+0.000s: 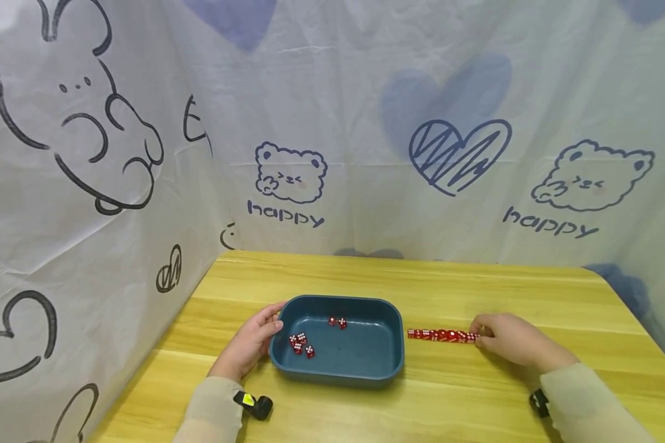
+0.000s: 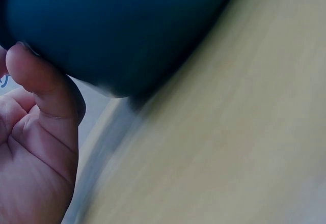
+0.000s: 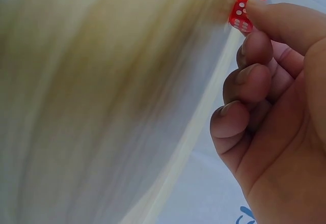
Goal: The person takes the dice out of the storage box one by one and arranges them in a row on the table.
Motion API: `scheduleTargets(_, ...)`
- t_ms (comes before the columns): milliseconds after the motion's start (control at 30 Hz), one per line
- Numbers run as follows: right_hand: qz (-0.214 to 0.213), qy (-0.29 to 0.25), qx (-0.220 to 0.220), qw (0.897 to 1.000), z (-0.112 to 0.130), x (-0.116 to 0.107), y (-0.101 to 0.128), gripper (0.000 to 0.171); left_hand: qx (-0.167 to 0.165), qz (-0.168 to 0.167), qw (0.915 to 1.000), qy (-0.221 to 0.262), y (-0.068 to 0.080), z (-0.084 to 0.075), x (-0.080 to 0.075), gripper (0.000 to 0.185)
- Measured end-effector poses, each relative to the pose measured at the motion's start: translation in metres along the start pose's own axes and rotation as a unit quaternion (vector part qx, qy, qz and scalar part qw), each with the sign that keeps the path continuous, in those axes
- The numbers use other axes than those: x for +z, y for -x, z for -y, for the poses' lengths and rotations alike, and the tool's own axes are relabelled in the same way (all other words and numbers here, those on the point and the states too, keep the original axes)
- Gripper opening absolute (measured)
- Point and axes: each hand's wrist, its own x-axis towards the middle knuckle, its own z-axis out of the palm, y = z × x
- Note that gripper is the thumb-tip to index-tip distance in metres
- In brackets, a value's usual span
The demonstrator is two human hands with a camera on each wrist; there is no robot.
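A dark teal plastic tub (image 1: 360,367) sits on the table with several red dice (image 1: 297,348) in its left part and two more dice (image 1: 342,323) near its back wall. My left hand (image 1: 246,346) holds the tub's left end, thumb at the rim; the left wrist view shows the thumb against the tub's side (image 2: 117,35). Right of the tub, several red dice form a straight row (image 1: 442,336) on the wood. At the row's right end my right hand (image 1: 507,339) pinches a red die (image 3: 242,10) between thumb and forefinger, its other fingers curled.
The yellow wood-grain table (image 1: 332,277) carries the tub and the row. A white cloth (image 1: 366,215) with drawn hearts and bears hangs behind it and along the left side. Each wrist wears a black camera band (image 1: 253,405).
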Motion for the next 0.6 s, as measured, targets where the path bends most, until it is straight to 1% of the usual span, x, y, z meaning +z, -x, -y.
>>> scheduleTargets(133, -0.002, -0.002, -0.001, 1.0, 0.0, 0.0, -0.001, 0.009, 0.0, -0.002, 1.0, 0.001, -0.001, 0.001, -0.001, 0.052)
scheduleTargets(367, -0.008, -0.019, 0.021, 1.0, 0.009, -0.003, -0.004, 0.012, 0.004, 0.001, 1.0, 0.002, 0.0, -0.001, 0.0, 0.053)
scheduleTargets(600, -0.019, -0.026, 0.01, 0.999, 0.025, -0.005, -0.01, 0.015, 0.005, 0.002, 1.0, 0.004, 0.001, -0.001, 0.0, 0.053)
